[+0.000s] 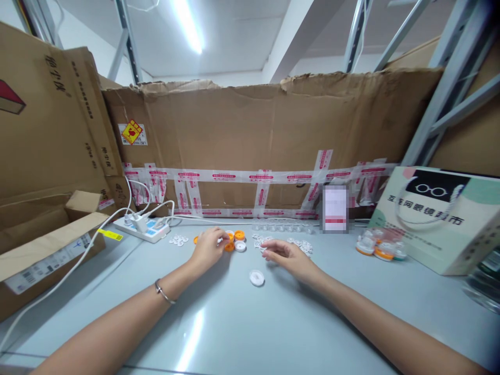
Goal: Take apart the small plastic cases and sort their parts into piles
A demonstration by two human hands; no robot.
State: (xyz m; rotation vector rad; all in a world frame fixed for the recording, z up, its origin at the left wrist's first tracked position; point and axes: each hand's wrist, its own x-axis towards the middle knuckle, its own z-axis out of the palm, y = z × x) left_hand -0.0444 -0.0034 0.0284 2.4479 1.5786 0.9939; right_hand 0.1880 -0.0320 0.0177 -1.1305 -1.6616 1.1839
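My left hand (211,247) is curled at the left edge of a small group of round plastic caps. Its fingertips close on an orange cap (229,247); the fingers partly hide other caps there. Another orange cap (239,236) and a white cap (240,246) lie just to the right. My right hand (291,256) hovers over the table with fingers loosely bent and the thumb apart, holding nothing that I can see. Small white plastic pieces (300,246) lie behind it. A single white disc (257,278) rests on the table between my forearms.
More small white pieces (178,240) lie left, near a power strip (142,229) with white cables. A clear plastic tray (283,226) runs along the back. At right stand capped containers (380,245), a paper bag (422,221) and a bottle (486,281). Cardboard walls (234,130) enclose the table.
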